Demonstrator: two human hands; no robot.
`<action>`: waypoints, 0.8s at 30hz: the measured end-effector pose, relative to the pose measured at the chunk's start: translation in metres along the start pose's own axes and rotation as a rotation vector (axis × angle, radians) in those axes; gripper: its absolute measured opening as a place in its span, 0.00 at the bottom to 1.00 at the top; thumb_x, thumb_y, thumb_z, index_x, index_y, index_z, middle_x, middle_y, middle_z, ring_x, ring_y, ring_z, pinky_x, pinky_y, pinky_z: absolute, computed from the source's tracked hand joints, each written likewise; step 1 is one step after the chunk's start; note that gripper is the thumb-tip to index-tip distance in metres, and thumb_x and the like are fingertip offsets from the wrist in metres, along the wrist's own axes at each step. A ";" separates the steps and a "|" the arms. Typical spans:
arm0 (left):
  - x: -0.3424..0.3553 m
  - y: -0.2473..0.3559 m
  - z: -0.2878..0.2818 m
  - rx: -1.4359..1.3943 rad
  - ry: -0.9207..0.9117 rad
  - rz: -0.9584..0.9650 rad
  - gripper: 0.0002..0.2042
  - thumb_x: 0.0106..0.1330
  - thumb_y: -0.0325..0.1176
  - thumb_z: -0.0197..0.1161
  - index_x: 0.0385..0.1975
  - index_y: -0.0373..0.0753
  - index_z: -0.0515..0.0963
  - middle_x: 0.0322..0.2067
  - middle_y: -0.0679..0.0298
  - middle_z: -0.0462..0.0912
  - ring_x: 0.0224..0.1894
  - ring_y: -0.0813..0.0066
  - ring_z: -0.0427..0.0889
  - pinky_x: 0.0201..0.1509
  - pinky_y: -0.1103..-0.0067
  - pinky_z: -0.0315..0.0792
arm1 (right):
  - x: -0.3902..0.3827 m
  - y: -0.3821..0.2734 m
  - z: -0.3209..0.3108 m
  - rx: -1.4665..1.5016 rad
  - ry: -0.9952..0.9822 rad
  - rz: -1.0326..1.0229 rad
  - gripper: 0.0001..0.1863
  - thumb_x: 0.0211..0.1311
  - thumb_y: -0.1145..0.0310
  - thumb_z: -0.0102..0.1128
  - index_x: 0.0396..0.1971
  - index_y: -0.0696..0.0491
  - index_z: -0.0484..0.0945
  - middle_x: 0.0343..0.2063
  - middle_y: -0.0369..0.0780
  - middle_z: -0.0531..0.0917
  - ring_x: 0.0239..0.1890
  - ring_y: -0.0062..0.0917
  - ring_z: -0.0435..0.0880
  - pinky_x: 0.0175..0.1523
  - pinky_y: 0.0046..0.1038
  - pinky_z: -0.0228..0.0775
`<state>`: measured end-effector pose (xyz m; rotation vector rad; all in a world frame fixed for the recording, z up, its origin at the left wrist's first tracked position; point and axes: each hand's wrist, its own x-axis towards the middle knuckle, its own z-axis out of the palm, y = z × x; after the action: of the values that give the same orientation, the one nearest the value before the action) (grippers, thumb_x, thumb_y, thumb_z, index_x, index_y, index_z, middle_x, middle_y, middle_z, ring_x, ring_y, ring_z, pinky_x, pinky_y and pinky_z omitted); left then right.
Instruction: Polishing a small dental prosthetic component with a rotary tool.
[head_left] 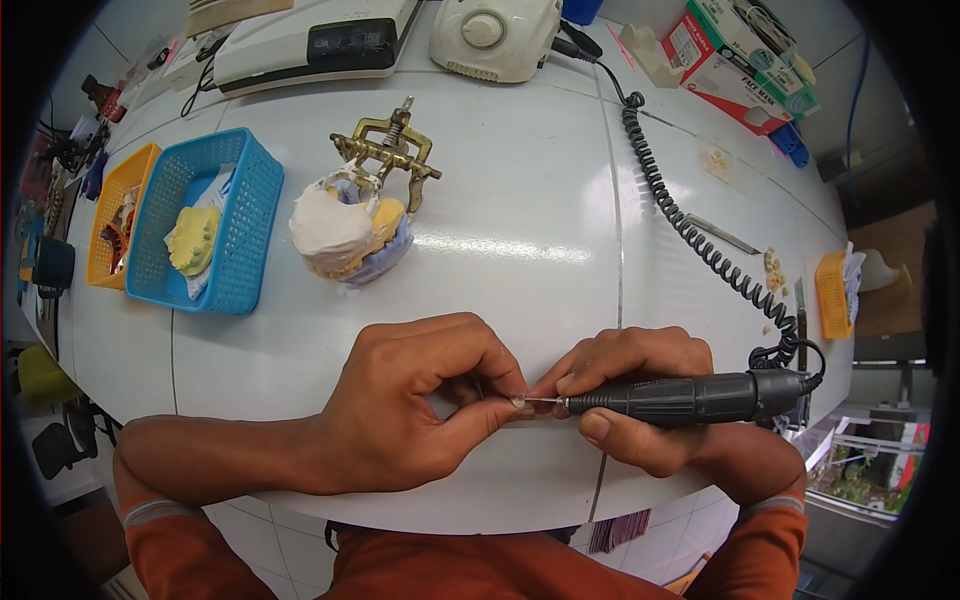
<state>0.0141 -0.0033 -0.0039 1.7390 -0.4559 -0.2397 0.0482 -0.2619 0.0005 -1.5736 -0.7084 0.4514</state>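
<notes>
My right hand [645,358] is closed around a black dental handpiece [700,398], which lies level and points left. From its nose a thin metal bur [545,400] reaches to a tiny whitish piece, perhaps a tooth [518,402]. My left hand [405,405] pinches that piece between thumb and forefinger, and the bur's tip appears to touch it. Beyond my left hand stands a brass articulator [395,150] with a white plaster cast [330,235] mounted in it, over yellowish and bluish layers.
A blue basket [265,215] with a yellow dental cast [194,240] stands left, beside an orange basket [103,260]. A coiled black cord [665,205] runs from the handpiece to a cream control box [485,35]. Right lie a metal tool [722,234] and small tooth-like pieces [774,272].
</notes>
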 end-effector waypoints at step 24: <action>0.000 -0.001 0.000 -0.032 0.008 -0.019 0.06 0.64 0.20 0.73 0.36 0.32 0.82 0.34 0.59 0.87 0.35 0.75 0.90 0.38 0.80 0.86 | -0.001 0.001 0.000 0.024 0.023 0.018 0.10 0.63 0.73 0.67 0.43 0.60 0.84 0.40 0.48 0.92 0.41 0.31 0.94 0.48 0.29 0.87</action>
<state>0.0147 -0.0028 -0.0051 1.7134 -0.4273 -0.2523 0.0472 -0.2624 -0.0010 -1.5614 -0.6696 0.4530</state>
